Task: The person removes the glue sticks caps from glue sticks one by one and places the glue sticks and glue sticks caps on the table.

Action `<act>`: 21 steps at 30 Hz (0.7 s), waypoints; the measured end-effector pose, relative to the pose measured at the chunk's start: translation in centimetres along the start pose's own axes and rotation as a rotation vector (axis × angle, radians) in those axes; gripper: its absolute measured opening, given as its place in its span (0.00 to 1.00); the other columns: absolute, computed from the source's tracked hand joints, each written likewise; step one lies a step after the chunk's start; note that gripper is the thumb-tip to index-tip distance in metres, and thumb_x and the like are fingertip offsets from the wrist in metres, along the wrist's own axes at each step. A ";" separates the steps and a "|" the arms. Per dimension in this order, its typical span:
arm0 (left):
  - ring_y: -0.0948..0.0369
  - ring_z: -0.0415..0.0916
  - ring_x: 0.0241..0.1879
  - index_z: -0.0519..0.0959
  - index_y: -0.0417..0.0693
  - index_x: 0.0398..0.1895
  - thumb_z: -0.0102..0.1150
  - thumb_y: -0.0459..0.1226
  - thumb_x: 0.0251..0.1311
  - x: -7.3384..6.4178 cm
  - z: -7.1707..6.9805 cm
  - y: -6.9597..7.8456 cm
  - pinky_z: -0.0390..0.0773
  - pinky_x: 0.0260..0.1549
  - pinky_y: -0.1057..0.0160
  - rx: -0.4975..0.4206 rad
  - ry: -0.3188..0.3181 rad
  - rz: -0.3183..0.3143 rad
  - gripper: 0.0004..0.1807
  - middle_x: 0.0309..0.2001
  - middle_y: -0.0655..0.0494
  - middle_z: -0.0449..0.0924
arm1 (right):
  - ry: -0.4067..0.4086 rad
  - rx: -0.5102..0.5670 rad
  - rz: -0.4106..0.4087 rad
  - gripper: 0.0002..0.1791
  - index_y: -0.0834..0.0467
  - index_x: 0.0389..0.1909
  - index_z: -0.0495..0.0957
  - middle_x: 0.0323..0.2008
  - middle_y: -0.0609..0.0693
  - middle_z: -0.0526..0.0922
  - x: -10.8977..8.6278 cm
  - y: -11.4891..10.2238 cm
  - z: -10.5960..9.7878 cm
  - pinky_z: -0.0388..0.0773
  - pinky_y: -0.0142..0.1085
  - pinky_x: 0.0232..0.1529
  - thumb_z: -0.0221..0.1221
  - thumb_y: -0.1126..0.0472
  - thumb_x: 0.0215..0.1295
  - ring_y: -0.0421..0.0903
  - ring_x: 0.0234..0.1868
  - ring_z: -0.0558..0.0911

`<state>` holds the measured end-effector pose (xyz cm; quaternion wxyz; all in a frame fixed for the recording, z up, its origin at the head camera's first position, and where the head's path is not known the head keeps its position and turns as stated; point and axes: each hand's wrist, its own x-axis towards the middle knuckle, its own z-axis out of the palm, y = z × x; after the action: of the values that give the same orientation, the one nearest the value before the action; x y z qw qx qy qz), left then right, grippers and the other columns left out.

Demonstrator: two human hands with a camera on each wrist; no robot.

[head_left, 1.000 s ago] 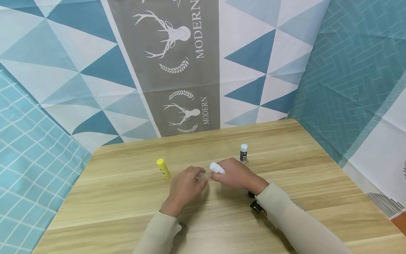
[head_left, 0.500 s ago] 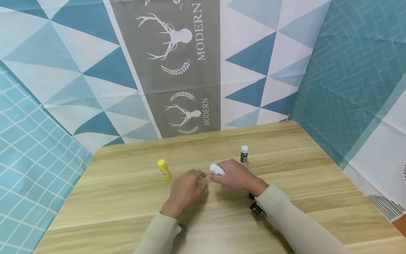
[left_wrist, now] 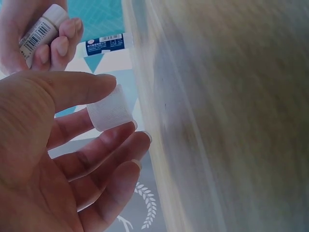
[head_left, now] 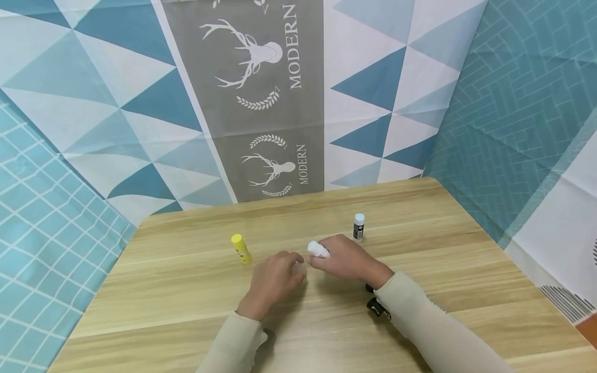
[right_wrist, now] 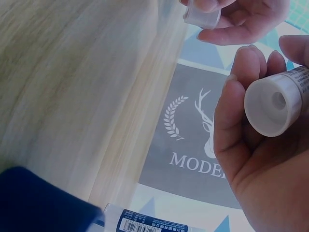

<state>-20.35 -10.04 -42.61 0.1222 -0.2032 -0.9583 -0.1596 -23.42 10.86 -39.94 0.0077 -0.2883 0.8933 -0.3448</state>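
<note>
Plainly, both hands work near the middle of the table, at the lower centre of the head view, with a small gap between them. The left hand (head_left: 275,282) pinches a clear ribbed cap (left_wrist: 110,110) between its thumb and bent fingers; in the left wrist view the cap sits left of centre, its remaining fingers loosely curved below it. The right hand (head_left: 345,256) has its fingers curled round a white glue stick (head_left: 318,249), held tilted above the table. At the right of the right wrist view, one end of that stick faces the camera, showing a round rim and a smaller hollow inside; a barcode label shows on its side in the left wrist view.

Just beyond the right hand, right of centre in the head view, a second glue stick (head_left: 358,228) with a dark blue label and pale cap stands upright. Left of centre, near the left hand, stands a yellow tube (head_left: 240,249). All this is over a wooden table (head_left: 177,290), and behind it hangs a patterned cloth (head_left: 261,103) with stags and the word MODERN.
</note>
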 end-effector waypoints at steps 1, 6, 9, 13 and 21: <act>0.67 0.69 0.23 0.86 0.55 0.41 0.69 0.43 0.56 0.0 0.0 0.0 0.69 0.19 0.65 0.001 -0.002 -0.001 0.10 0.32 0.61 0.81 | 0.000 0.004 0.001 0.22 0.49 0.16 0.67 0.14 0.38 0.64 0.0 0.0 0.0 0.64 0.32 0.20 0.61 0.46 0.66 0.34 0.16 0.64; 0.66 0.70 0.24 0.86 0.55 0.41 0.68 0.42 0.56 0.1 0.0 0.0 0.70 0.20 0.64 -0.004 -0.017 -0.008 0.10 0.33 0.60 0.81 | -0.004 0.004 0.008 0.21 0.50 0.16 0.67 0.14 0.38 0.64 -0.1 0.0 -0.2 0.65 0.32 0.20 0.61 0.47 0.66 0.34 0.16 0.64; 0.65 0.73 0.26 0.86 0.55 0.42 0.68 0.43 0.57 0.1 0.0 0.0 0.72 0.22 0.63 -0.006 -0.032 -0.016 0.10 0.34 0.60 0.83 | -0.001 0.002 0.008 0.21 0.50 0.16 0.67 0.14 0.38 0.64 -0.1 0.0 -0.1 0.64 0.32 0.20 0.62 0.48 0.65 0.35 0.16 0.64; 0.64 0.75 0.29 0.86 0.54 0.42 0.68 0.43 0.57 0.2 0.1 0.0 0.74 0.24 0.61 -0.006 -0.052 -0.021 0.11 0.36 0.59 0.84 | 0.004 0.002 0.004 0.21 0.50 0.16 0.67 0.14 0.38 0.63 -0.1 0.1 0.0 0.64 0.32 0.20 0.62 0.48 0.65 0.35 0.16 0.64; 0.64 0.75 0.29 0.85 0.53 0.43 0.70 0.43 0.57 0.1 0.3 -0.1 0.75 0.25 0.61 -0.010 -0.090 -0.027 0.12 0.36 0.58 0.83 | 0.001 -0.001 0.007 0.21 0.50 0.16 0.67 0.14 0.39 0.64 -0.2 0.2 0.0 0.64 0.32 0.20 0.62 0.50 0.66 0.35 0.16 0.65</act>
<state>-20.53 -9.99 -42.86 0.0759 -0.1977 -0.9646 -0.1569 -23.33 11.13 -40.07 0.0082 -0.2849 0.8945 -0.3445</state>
